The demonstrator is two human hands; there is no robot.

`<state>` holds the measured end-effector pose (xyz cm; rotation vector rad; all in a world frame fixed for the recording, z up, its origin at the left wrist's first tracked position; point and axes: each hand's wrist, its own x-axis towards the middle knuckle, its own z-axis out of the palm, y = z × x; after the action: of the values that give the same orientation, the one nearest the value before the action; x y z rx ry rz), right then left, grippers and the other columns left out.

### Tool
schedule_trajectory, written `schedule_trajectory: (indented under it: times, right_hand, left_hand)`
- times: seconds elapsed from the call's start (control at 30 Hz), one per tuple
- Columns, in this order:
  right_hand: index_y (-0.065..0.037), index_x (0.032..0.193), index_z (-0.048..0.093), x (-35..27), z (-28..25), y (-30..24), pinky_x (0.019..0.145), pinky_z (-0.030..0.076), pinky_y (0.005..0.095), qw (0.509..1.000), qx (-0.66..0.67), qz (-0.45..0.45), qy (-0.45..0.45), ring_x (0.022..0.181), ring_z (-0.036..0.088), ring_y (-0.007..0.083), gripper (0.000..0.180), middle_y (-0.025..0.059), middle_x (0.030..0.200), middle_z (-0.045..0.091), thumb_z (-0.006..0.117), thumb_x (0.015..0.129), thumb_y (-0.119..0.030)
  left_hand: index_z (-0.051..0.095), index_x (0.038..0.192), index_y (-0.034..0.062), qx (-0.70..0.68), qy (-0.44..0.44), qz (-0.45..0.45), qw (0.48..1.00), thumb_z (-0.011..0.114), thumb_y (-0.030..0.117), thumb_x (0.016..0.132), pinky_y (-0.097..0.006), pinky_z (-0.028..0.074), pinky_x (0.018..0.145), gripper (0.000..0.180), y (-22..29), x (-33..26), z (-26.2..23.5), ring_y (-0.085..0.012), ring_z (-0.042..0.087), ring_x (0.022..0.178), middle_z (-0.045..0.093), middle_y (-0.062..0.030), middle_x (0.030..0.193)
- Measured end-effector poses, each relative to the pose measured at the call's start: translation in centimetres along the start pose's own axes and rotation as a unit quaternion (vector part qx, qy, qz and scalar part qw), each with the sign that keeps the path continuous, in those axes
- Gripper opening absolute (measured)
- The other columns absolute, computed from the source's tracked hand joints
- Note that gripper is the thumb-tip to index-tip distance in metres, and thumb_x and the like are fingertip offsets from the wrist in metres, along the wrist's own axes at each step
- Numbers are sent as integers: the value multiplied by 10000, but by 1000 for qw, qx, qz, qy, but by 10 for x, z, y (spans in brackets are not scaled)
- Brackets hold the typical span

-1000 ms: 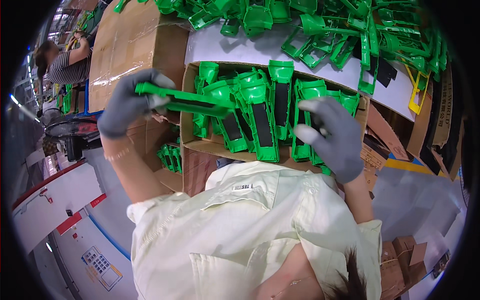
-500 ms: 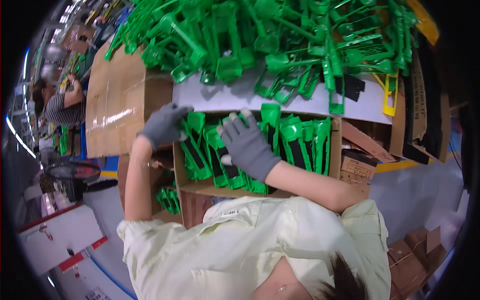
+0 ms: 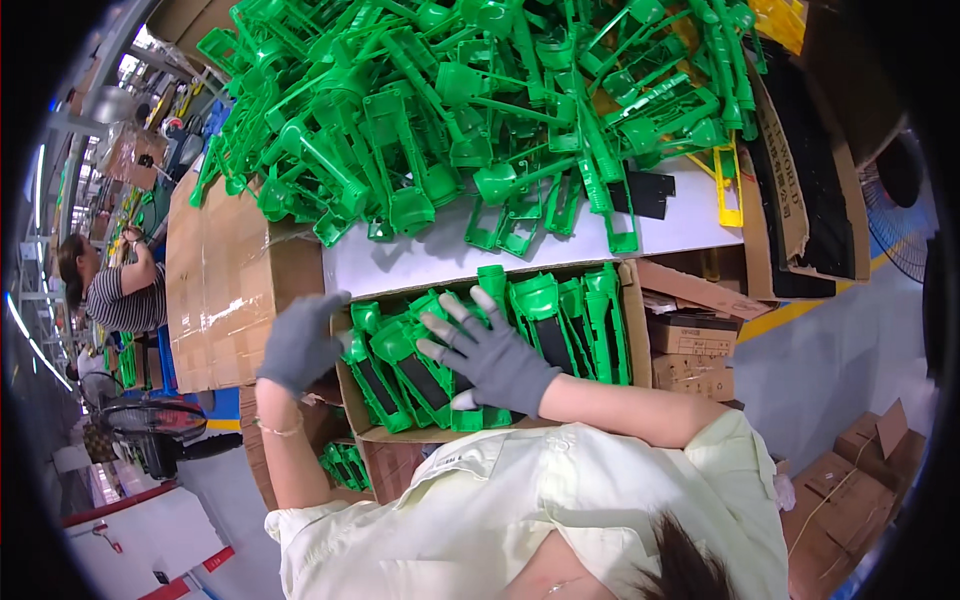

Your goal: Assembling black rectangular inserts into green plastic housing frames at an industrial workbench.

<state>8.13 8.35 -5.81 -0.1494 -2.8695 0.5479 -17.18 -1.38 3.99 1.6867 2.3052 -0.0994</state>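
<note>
A cardboard box [image 3: 640, 350] in front of me holds a row of green plastic frames [image 3: 550, 325], several with black strips along them, standing on a slant. My right hand [image 3: 500, 360], in a grey glove with bare fingertips, lies over the middle of the row. Its fingers are spread, and it grips nothing that I can see. My left hand [image 3: 303, 345], gloved the same way, is at the box's left edge beside the leftmost frames. It is slightly blurred, with its fingers stretched toward the box and nothing visible in them.
A big pile of loose green frames [image 3: 400, 130] covers the white tabletop [image 3: 370, 265] beyond the box. A large carton [image 3: 220, 290] stands at the left, and a carton with black pieces [image 3: 800, 170] at the right. A fan [image 3: 150, 420] and a co-worker [image 3: 120, 280] are further left.
My left hand has drawn back a little to the left from the frames. The fingers of my right hand have spread wider over the row. The whole view has shifted.
</note>
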Motion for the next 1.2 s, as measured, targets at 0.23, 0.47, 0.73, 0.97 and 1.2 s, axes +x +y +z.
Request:
schedule_trajectory:
  times: [0.23,0.47,0.73,0.97,1.2]
  right_hand:
    - [-120,1203,551,-6,-27,5,1076,183,589,991,30,-3,130,1319,331,351,653,124,1372,425,609,723,-558]
    - [-119,1002,643,-64,-99,100,711,498,336,916,8,228,330,806,610,236,234,59,903,613,672,777,-175]
    - [-140,1021,628,-124,-81,198,720,474,337,910,-109,329,228,872,575,238,257,38,957,575,669,776,-207]
    - [-122,951,598,-133,-73,210,773,455,355,913,-172,312,199,911,561,244,260,31,962,579,695,737,-234]
    - [-46,908,576,-138,-88,174,567,433,210,761,202,468,401,645,558,73,149,33,781,625,646,862,-169]
  left_hand:
    - [562,1180,116,5,354,289,889,702,169,747,-376,467,901,458,103,139,-69,-314,521,1128,578,-94,1198]
    - [468,1260,158,234,255,270,899,656,69,699,-395,457,936,599,122,236,-56,-315,511,1146,549,-65,1235]
    - [573,1147,145,91,398,400,821,652,175,803,-330,541,691,355,121,223,-74,-260,633,873,633,-54,1068]
    - [573,1142,2,-526,308,201,767,583,76,891,-249,536,611,262,118,144,-58,-185,667,796,656,-147,1065]
    - [516,1183,-42,-720,133,27,680,552,105,910,-233,527,562,312,135,56,0,-224,669,770,629,-195,1084]
